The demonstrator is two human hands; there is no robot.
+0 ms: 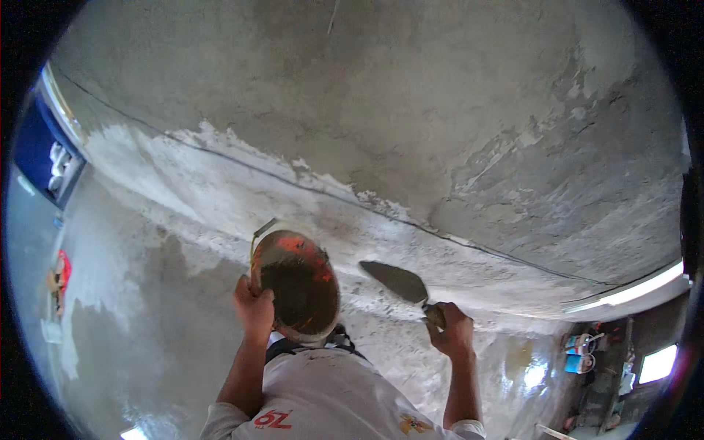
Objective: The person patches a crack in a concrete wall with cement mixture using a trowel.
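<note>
My left hand [255, 308] grips the rim of a round bucket [334, 293], which is tilted so that its inside shows. Grey wet mortar [297, 293] lies in it, and orange-red patches mark the inner wall. A wire handle with a grip [265, 227] stands off the bucket's far side. Closed round a trowel's handle, my right hand [449, 328] is to the right of the bucket. The pointed trowel blade [396, 281] is coated grey and points left toward the bucket, apart from it. Beyond both hands rises a wall [381, 110] with grey plaster.
A dark cable [315, 189] runs across the wall's lower part. Pale, rough plaster edges the floor. Buckets [579, 353] stand at the far right near a bright window [658, 364]. At the left are a doorway [45, 150] and a red item [63, 273]. Wet patches shine on the floor [198, 330].
</note>
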